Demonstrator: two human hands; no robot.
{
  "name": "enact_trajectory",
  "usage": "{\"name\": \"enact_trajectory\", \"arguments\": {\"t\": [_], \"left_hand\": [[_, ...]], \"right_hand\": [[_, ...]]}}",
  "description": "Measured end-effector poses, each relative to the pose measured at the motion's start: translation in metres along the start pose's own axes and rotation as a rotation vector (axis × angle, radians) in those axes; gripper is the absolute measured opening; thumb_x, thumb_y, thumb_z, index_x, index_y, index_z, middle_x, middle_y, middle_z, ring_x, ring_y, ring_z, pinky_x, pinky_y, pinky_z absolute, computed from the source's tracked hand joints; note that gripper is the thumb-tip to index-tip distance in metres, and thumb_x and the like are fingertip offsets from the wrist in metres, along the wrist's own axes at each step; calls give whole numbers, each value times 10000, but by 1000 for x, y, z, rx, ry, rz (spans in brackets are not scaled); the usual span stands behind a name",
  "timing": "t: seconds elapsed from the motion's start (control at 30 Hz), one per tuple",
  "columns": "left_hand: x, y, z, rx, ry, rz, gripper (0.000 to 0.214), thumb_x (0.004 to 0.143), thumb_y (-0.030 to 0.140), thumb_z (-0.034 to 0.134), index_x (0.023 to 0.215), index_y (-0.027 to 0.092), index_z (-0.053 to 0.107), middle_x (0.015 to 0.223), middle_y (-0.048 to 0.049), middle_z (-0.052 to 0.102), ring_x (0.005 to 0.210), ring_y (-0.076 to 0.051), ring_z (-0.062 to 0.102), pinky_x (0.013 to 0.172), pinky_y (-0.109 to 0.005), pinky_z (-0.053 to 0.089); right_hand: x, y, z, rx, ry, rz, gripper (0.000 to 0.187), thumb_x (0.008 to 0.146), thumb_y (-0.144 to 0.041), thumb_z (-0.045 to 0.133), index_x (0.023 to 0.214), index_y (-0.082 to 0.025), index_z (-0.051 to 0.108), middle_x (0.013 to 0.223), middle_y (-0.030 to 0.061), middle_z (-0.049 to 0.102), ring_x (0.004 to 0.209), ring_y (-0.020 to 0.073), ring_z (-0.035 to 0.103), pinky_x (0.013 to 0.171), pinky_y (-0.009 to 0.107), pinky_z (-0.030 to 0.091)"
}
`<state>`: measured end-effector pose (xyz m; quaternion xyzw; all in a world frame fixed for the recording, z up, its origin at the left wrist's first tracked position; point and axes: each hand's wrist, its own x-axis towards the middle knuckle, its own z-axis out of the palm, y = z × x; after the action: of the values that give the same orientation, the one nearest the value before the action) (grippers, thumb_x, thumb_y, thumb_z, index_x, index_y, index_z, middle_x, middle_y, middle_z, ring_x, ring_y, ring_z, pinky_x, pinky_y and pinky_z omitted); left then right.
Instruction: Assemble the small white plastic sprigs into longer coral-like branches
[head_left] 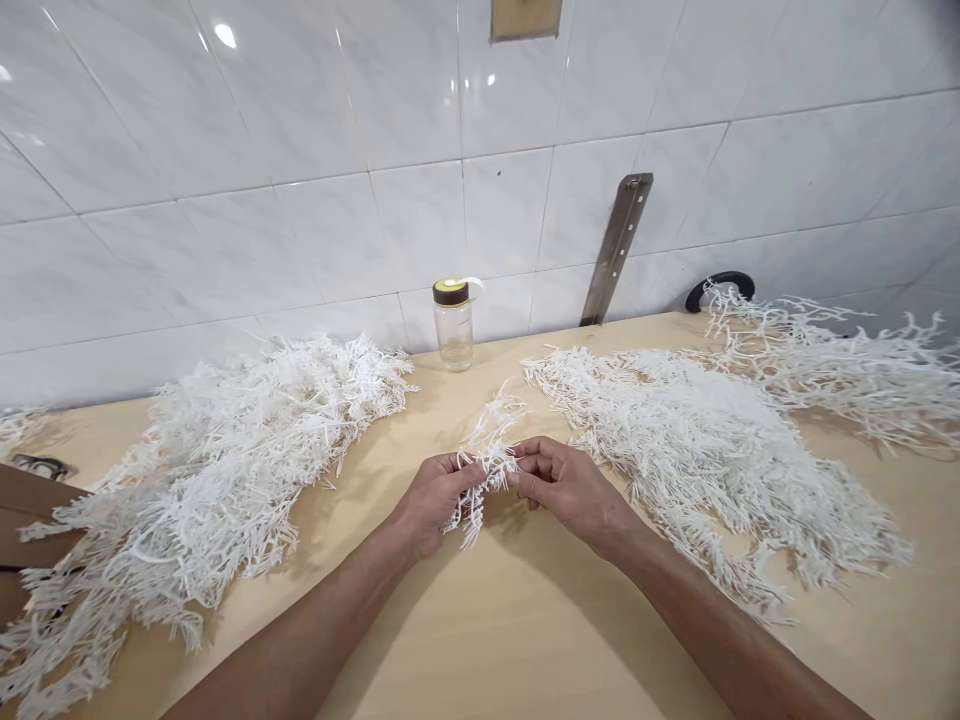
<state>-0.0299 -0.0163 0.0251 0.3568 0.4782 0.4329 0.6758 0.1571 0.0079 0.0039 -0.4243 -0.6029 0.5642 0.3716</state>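
At the middle of the table, my left hand (442, 497) is closed around a small bunch of white branching plastic sprigs (495, 462). The sprigs fan out above and below the fingers. My right hand (559, 488) pinches the right side of the same bunch between thumb and fingers. A large heap of similar white sprigs (247, 470) lies to the left. Another heap of finer white pieces (720, 450) spreads to the right of my right hand. What exactly sits between the fingertips is partly hidden.
A clear bottle (454, 330) with a dark and yellow lid stands near the wall. A metal bracket (619, 250) leans there too. Looser white branches (862, 365) and a black ring-shaped object (720, 285) lie at the back right. A brown box (34, 520) stands at the left edge.
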Motion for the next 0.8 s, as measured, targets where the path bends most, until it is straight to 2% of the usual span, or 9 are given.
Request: {"name": "enact_trajectory", "arguments": {"t": [0.13, 0.3, 0.4, 0.57, 0.67, 0.8], "left_hand": [[-3, 1, 4, 82, 19, 43, 401, 607, 462, 854, 669, 121, 653, 587, -10, 575, 523, -100, 461, 518, -244, 292], [-4, -1, 6, 120, 62, 64, 422, 576, 475, 861, 635, 134, 620, 516, 34, 474, 464, -71, 352, 482, -242, 224], [-4, -1, 7, 133, 70, 83, 411, 599, 478, 847, 642, 130, 633, 524, 25, 478, 476, -78, 361, 487, -245, 225], [-4, -3, 6, 226, 32, 151, 392, 676, 496, 791, 694, 123, 671, 615, -17, 557, 559, -108, 436, 531, -241, 296], [-2, -6, 5, 303, 48, 178, 394, 708, 508, 756, 706, 125, 668, 644, -22, 572, 592, -118, 457, 556, -240, 327], [-2, -6, 7, 300, 116, 168, 392, 696, 503, 755, 668, 132, 632, 587, 9, 505, 534, -93, 399, 513, -228, 295]], "right_hand": [[0, 1, 2, -12, 11, -17, 340, 783, -374, 722, 1051, -191, 619, 696, -12, 640, 655, 165, 594, 616, 297, 472], [-6, -2, 2, 63, -34, 12, 339, 802, -413, 724, 1030, -183, 626, 750, 16, 670, 684, 166, 618, 622, 291, 480], [-9, -2, 1, 119, -58, 71, 359, 817, -490, 703, 982, -176, 644, 735, 28, 677, 630, 152, 614, 587, 281, 475], [-9, -2, -3, 93, -50, 161, 420, 853, -571, 628, 745, -165, 637, 692, 19, 650, 514, 101, 562, 502, 240, 411], [-10, 1, -3, 51, -74, 130, 409, 861, -553, 630, 714, -171, 610, 680, -4, 631, 511, 96, 565, 510, 235, 409], [-10, 3, 0, 25, -50, 116, 362, 866, -517, 633, 742, -177, 612, 679, -24, 603, 514, 94, 562, 526, 240, 437]]}}
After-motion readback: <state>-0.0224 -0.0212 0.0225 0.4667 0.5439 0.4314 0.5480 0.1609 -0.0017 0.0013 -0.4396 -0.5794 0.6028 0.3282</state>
